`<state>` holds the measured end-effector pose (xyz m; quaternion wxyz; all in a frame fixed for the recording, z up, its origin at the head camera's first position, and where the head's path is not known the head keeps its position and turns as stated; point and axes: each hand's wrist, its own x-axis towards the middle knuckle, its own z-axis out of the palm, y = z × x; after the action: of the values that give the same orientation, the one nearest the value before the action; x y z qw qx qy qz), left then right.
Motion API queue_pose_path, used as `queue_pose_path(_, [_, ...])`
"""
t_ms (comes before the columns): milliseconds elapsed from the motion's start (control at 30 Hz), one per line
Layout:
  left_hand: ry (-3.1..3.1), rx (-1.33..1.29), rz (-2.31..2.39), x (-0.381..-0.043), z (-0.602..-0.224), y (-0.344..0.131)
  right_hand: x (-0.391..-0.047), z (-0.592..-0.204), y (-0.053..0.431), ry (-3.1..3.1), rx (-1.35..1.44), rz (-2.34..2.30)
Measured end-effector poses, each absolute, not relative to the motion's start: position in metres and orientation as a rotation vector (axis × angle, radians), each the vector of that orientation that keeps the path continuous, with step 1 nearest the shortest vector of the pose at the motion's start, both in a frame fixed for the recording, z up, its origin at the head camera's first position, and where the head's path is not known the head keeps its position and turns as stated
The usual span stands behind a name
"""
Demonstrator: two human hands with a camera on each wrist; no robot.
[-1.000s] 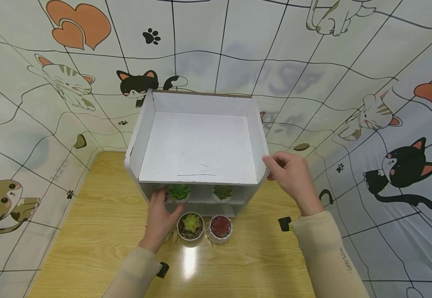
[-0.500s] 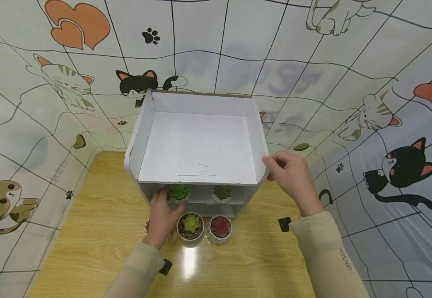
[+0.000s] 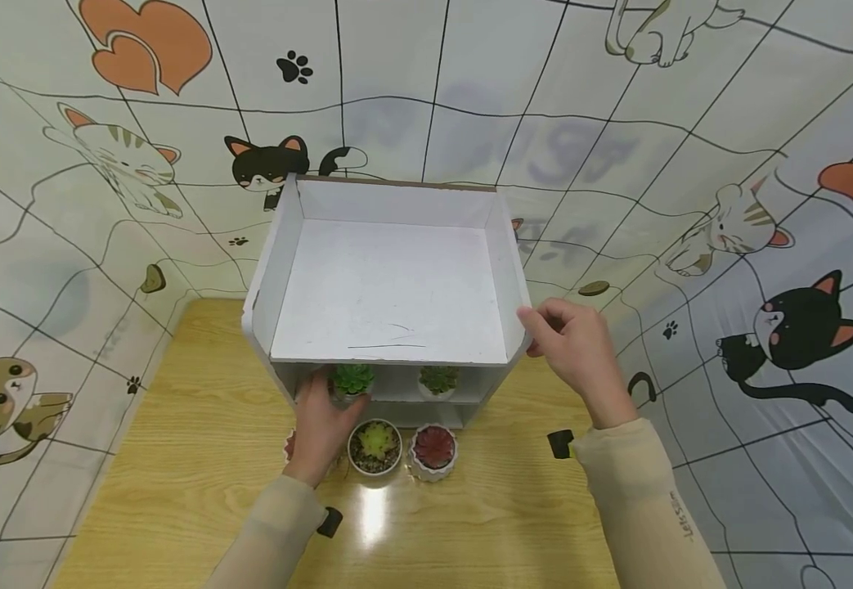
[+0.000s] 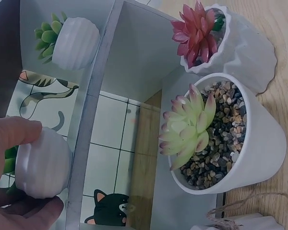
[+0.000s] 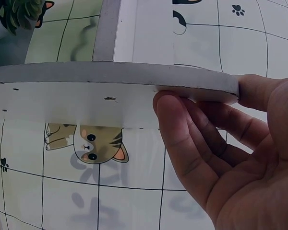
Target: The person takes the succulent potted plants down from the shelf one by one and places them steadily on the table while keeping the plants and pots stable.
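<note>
A white two-tier shelf unit (image 3: 397, 282) stands on the table. On its middle board, at the left, sits a green succulent (image 3: 352, 379) in a ribbed white pot (image 4: 43, 165). My left hand (image 3: 321, 429) holds this pot between thumb and fingers; part of the plant is hidden by the hand in the left wrist view. Another green succulent (image 3: 438, 379) in a similar pot stands farther right on the same board. My right hand (image 3: 573, 348) pinches the front edge of the shelf's right side panel (image 5: 115, 74), thumb on one face and fingers on the other.
Before the shelf stand a yellow-green succulent (image 3: 376, 447) in a pebble-filled white pot and a red succulent (image 3: 434, 448) in a wavy white pot. A third pot (image 4: 245, 223) tied with twine is mostly hidden near my left hand. Cat-patterned cloth (image 3: 397, 65) surrounds the wooden table (image 3: 485, 515).
My left hand has shifted slightly right and closer around the left pot, uncovering a bit of the pot on the table beside it. The right hand keeps its place on the panel.
</note>
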<state>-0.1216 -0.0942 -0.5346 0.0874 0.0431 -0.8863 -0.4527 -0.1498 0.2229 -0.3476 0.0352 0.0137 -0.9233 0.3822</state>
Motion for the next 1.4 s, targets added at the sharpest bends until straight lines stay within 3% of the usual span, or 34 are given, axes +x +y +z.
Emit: queue_pose_path(1400, [-2.568, 0.108, -1.367, -0.112, -0.536, -0.101, -0.150, -0.348, 0.222, -2.823, 0.036, 1.210])
